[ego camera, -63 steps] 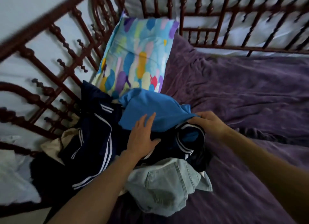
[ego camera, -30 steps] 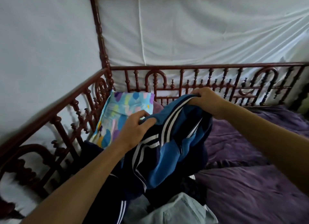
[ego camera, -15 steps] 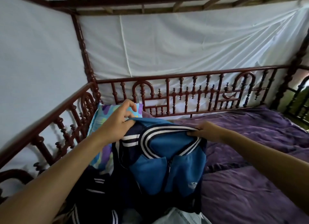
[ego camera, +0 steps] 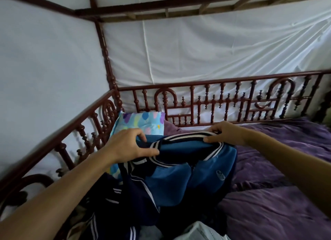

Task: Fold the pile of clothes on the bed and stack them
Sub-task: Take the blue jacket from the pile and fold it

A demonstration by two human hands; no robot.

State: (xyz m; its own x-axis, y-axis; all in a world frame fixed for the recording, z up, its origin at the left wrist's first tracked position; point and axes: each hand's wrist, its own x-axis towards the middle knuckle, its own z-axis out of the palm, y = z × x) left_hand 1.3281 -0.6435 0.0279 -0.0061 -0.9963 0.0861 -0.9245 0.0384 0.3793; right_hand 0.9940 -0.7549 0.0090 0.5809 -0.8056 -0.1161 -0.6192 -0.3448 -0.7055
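Gripping blue jacket (ego camera: 188,171) at its striped shoulders, left hand (ego camera: 129,146); right hand (ego camera: 226,135); raised above bed (ego camera: 279,209) to hang straight for folding.

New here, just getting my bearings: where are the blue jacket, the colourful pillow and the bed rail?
blue jacket (ego camera: 168,182), head view, blue front panel left of the zip.
colourful pillow (ego camera: 141,122), head view, middle of its patterned face.
bed rail (ego camera: 215,80), head view, top bar of the far side.
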